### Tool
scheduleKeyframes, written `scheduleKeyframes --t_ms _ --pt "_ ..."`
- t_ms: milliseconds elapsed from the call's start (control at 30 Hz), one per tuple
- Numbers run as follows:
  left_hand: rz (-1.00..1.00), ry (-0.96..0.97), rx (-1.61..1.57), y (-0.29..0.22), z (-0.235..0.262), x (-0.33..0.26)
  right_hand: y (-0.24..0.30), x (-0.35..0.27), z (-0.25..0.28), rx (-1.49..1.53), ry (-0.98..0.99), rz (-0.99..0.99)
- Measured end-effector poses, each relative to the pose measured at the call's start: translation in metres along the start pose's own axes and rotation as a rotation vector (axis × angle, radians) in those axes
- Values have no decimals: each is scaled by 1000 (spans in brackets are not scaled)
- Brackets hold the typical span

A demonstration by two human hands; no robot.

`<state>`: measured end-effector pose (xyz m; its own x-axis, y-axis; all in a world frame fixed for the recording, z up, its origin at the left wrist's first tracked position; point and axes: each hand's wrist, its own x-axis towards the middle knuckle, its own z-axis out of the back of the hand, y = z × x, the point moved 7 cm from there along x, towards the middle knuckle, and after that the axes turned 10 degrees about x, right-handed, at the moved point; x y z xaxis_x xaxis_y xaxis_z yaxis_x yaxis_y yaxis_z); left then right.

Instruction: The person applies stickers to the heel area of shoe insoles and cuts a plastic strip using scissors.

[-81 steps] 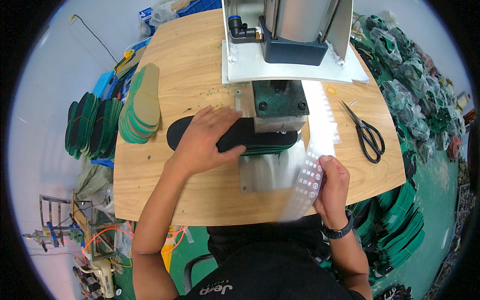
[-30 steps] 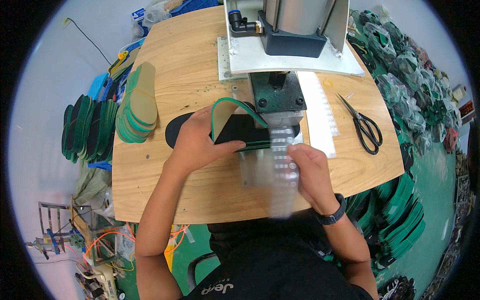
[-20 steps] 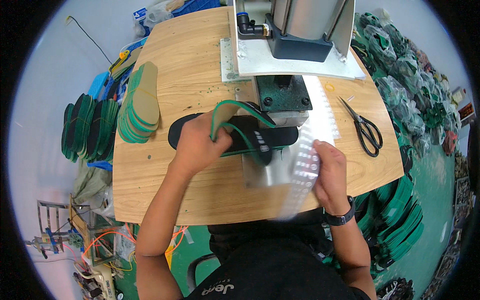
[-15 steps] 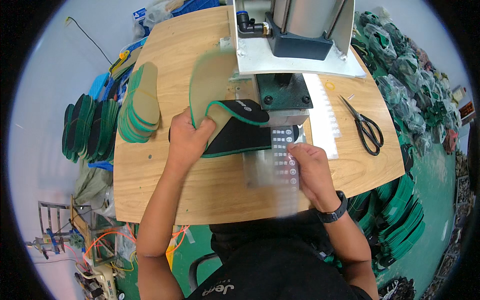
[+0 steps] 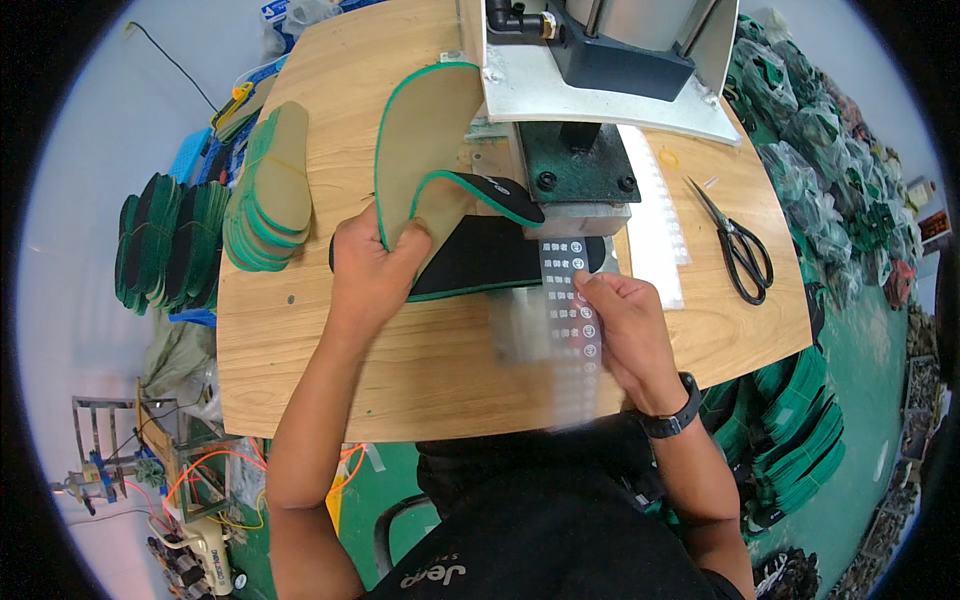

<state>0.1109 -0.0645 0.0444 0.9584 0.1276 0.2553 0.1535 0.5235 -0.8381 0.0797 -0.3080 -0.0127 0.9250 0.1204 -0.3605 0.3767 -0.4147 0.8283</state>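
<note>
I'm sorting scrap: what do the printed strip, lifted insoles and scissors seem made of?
Printed strip: probably plastic film, seemingly glossy, being thin and see-through.
Insoles: likely foam with cloth facing, bending softly; matte black one side, tan the other.
Scissors: apparently metal, by their grey blades; smooth black handles unclear.

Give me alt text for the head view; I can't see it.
A person's left hand pinches bent green-edged insoles over a black insole lying by a press block, while the right hand holds a clear printed strip across that insole's right end. Scissors lie to the right on the wooden table; a stack of tan insoles lies to the left.
</note>
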Motion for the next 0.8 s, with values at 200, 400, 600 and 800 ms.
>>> scheduleKeyframes --t_ms 200,400,600,800 --pt "-107 97 249 -7 -7 -3 -2 6 -3 -21 -6 -10" --pt "-399 268 613 -38 -28 -9 -4 3 0 10 -23 8" --pt "-374 259 603 -32 -31 -8 -2 -1 -3 -21 60 46" --pt "-261 247 480 -33 -21 -9 4 -20 14 19 -61 161"
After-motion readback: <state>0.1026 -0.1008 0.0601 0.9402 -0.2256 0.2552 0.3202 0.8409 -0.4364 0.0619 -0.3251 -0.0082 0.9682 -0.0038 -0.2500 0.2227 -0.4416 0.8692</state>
